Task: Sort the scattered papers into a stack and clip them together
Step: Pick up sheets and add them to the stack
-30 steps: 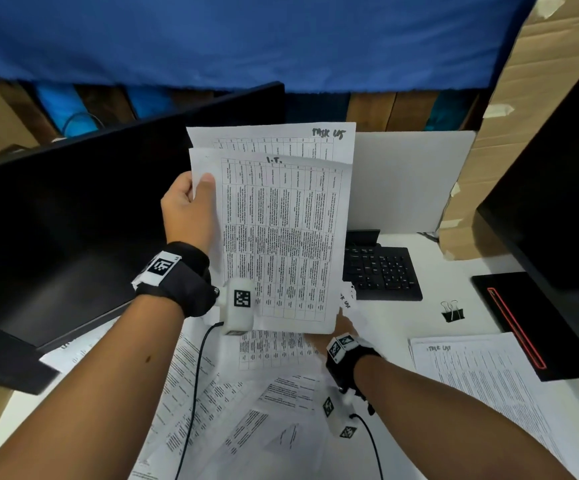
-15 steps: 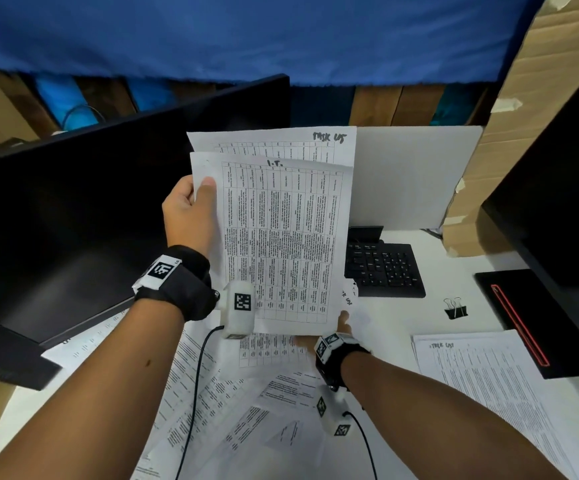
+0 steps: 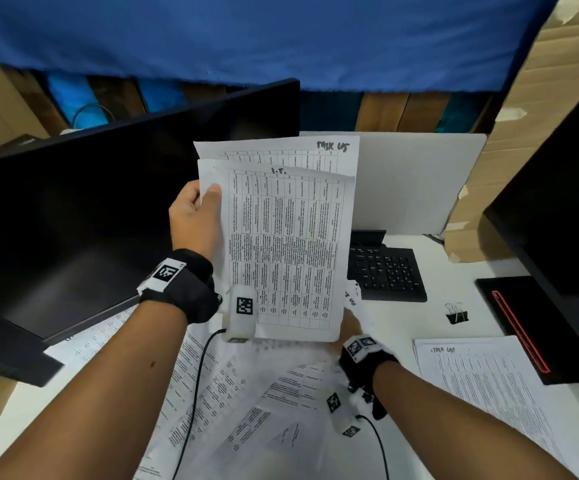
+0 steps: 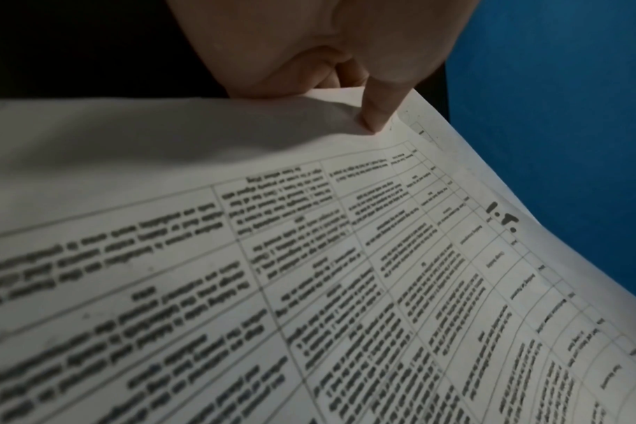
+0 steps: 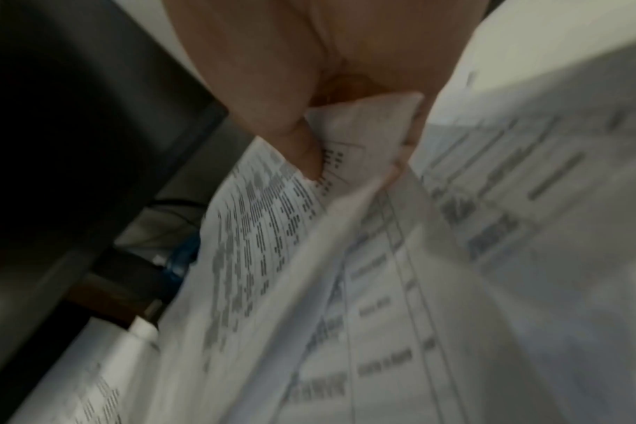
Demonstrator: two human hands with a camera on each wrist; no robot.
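I hold a few printed table sheets point(image 3: 288, 244) upright above the desk. My left hand point(image 3: 198, 216) grips their left edge near the top, thumb on the front sheet marked "I.T." point(image 4: 382, 258). A back sheet point(image 3: 281, 150) marked "TASK US" sticks out above it. My right hand point(image 3: 348, 325) is mostly hidden behind the lower right corner; in the right wrist view its thumb and fingers point(image 5: 302, 149) pinch a paper corner point(image 5: 364, 134). More loose papers point(image 3: 246, 393) lie fanned on the desk below. A black binder clip point(image 3: 457, 315) stands on the desk to the right.
A neat paper stack point(image 3: 489, 386) lies at right on the white desk point(image 3: 402, 323). A black keyboard point(image 3: 385, 273) sits behind the held sheets. Black monitors stand at left point(image 3: 90, 209) and right point(image 3: 565, 202). A white board point(image 3: 419, 181) and cardboard point(image 3: 540, 133) stand behind.
The held sheets and left hand have hardly moved. My right wrist has shifted slightly left under the lower right corner.
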